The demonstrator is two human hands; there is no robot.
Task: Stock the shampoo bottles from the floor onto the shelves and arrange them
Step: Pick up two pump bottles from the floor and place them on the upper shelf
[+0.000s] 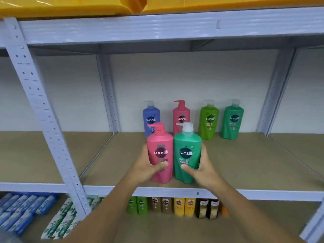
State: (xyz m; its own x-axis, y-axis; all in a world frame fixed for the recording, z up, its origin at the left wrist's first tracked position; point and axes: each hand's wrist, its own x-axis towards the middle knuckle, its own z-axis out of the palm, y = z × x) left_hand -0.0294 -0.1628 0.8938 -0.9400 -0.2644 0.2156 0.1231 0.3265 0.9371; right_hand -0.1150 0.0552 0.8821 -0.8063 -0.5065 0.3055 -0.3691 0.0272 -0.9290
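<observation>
We log the blue bottle (151,116), lower part hidden behind the front pink bottle (160,137); lower-shelf bottles (178,206), tops hidden by the shelf rail (263,194); blue packs (22,211), blurred, cut off at left

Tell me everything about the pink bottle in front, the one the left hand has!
The glossy pink plastic shampoo bottle has a pink pump top and a dark round label reading "sunsilk" in white. It stands almost upright near the front of the brown shelf board. The left hand grips its side, thumb across the front. A green plastic bottle with a white pump is close beside it. Whether its base rests on the board is unclear.
</observation>
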